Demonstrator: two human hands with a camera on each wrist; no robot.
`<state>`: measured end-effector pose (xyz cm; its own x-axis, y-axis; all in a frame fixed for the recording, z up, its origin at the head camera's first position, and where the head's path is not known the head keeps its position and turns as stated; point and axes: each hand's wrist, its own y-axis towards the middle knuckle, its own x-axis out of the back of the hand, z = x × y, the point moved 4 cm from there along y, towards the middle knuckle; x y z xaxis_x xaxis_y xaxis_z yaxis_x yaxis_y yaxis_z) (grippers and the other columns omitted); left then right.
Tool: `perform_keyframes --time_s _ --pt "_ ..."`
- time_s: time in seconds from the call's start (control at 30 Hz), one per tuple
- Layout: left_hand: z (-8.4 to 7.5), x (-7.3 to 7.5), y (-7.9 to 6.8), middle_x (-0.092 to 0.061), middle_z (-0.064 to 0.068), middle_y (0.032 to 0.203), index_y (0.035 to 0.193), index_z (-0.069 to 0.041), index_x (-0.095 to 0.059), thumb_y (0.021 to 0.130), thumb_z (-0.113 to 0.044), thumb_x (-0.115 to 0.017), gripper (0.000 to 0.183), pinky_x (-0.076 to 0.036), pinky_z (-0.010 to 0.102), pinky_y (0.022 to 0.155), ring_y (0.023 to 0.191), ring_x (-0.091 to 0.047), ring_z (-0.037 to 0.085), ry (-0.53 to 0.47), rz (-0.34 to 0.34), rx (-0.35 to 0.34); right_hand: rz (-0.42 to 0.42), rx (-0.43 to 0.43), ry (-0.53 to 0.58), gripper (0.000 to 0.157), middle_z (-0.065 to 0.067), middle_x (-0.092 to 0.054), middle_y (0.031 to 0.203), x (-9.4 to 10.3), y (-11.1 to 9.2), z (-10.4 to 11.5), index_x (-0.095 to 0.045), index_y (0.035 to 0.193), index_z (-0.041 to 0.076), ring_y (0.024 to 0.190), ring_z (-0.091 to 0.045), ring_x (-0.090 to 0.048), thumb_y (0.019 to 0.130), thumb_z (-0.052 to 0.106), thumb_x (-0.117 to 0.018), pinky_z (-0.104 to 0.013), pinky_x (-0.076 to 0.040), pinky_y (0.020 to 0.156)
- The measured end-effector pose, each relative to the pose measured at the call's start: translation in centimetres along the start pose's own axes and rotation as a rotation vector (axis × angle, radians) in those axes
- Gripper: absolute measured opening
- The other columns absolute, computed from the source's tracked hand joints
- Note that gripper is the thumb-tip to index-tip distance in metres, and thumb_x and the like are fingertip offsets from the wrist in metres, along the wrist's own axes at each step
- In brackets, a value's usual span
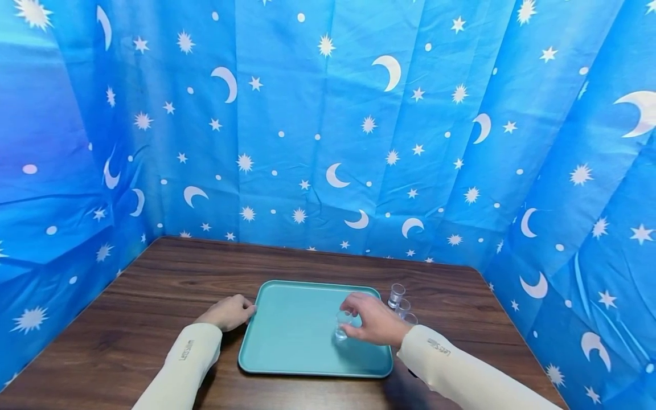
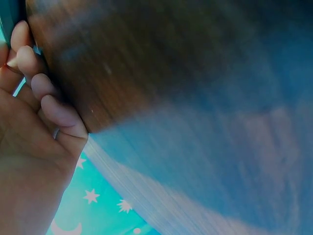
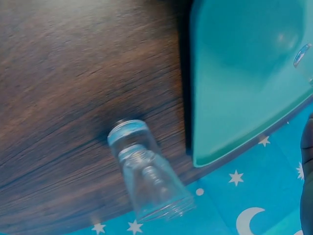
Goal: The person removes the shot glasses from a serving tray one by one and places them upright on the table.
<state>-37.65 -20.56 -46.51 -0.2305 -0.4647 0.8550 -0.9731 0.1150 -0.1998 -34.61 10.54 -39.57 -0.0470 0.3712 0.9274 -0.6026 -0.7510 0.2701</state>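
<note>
A teal rectangular tray (image 1: 302, 324) lies on the wooden table. My right hand (image 1: 376, 319) pinches a small clear shot glass (image 1: 342, 326) upright over the tray's right half; in the right wrist view only part of that glass (image 3: 303, 56) shows at the right edge. At the tray's left side my left hand (image 1: 229, 313) grips the rim, fingers curled. In the left wrist view the left hand's fingers (image 2: 44, 88) bend beside a strip of the tray (image 2: 6, 22). Beyond my right wrist, several more shot glasses (image 1: 396, 296) stand in a row just right of the tray.
The dark wooden table (image 1: 169, 279) extends around the tray on all sides. A blue curtain (image 1: 307, 142) with white moons and stars hangs close behind the table and along both its sides. My right forearm partly covers the nearest glass of the row.
</note>
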Motion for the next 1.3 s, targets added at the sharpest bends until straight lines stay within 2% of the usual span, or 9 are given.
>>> perform_keyframes --time_s 0.13,0.3,0.63,0.87,1.3 --pt "0.0 0.0 -0.1 -0.055 -0.004 0.073 0.102 -0.013 -0.062 0.090 -0.031 -0.042 0.030 -0.035 0.035 0.061 0.061 -0.046 0.015 0.016 0.003 -0.008 0.021 -0.031 0.007 0.028 0.004 -0.054 0.092 0.4 -0.9 -0.2 -0.057 0.100 0.015 0.078 -0.007 -0.051 0.079 0.032 -0.061 -0.022 -0.043 0.067" --pt "-0.1 0.0 -0.1 -0.054 -0.004 0.072 0.102 -0.013 -0.062 0.090 -0.031 -0.042 0.030 -0.035 0.036 0.061 0.060 -0.046 0.016 0.022 0.000 -0.010 0.027 -0.043 0.018 0.026 0.007 -0.052 0.091 0.8 -2.3 -0.7 -0.056 0.100 0.017 0.077 -0.007 -0.050 0.079 0.032 -0.060 -0.022 -0.042 0.066" --pt "-0.3 0.1 -0.1 -0.055 -0.003 0.074 0.103 -0.012 -0.062 0.090 -0.031 -0.042 0.031 -0.035 0.036 0.062 0.063 -0.046 0.015 0.017 0.007 -0.005 -0.038 -0.103 -0.026 0.028 0.007 -0.054 0.087 2.8 -5.1 -2.3 -0.058 0.099 0.017 0.074 -0.009 -0.050 0.076 0.032 -0.063 -0.023 -0.042 0.063" --pt "-0.2 0.2 -0.1 -0.053 -0.002 0.070 0.093 -0.017 -0.064 0.090 -0.030 -0.042 0.026 -0.034 0.035 0.058 0.057 -0.045 0.018 0.011 0.003 -0.014 -0.045 -0.176 -0.034 0.023 0.013 -0.051 0.081 3.4 -6.6 -2.9 -0.058 0.093 0.021 0.071 -0.007 -0.050 0.074 0.032 -0.065 -0.022 -0.042 0.061" --pt "-0.4 0.2 -0.1 -0.052 -0.001 0.066 0.086 -0.018 -0.063 0.090 -0.030 -0.042 0.025 -0.033 0.034 0.056 0.056 -0.044 0.018 0.023 -0.005 -0.008 -0.022 -0.198 -0.023 0.023 0.009 -0.052 0.081 4.1 -9.7 -4.4 -0.057 0.089 0.020 0.070 -0.007 -0.049 0.069 0.025 -0.068 -0.022 -0.041 0.060"
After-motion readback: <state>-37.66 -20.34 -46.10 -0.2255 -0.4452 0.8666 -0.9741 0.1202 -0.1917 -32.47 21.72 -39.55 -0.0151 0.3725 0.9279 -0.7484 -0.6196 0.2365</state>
